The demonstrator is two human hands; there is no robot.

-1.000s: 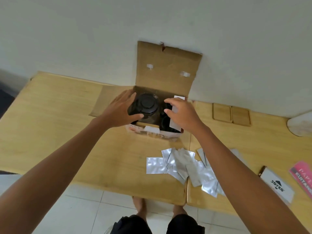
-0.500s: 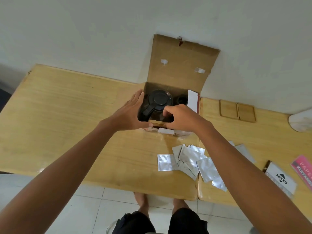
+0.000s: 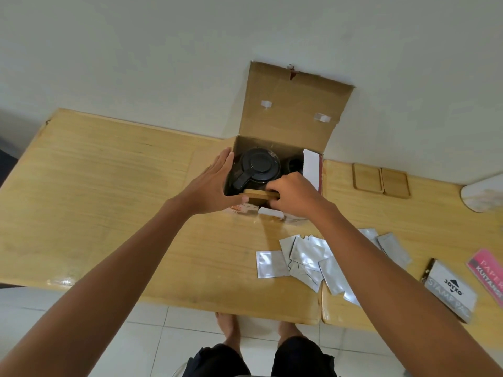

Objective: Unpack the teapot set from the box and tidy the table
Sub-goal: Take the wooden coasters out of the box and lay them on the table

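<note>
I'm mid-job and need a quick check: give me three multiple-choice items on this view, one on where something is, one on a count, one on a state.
1. Where is the teapot?
A. Inside the box
B. On the table beside the packets
C. On the floor

2. How many wooden trays lie flat on the table right of the box?
A. One
B. Two
C. Four

3. How is the box lid?
A. Taped shut
C. Torn off
B. Open, standing up against the wall

Answers: 1 A, its black lid shows between the box walls. 2 B, two lie side by side near the wall. 3 B, the flap stands upright behind the opening.
</note>
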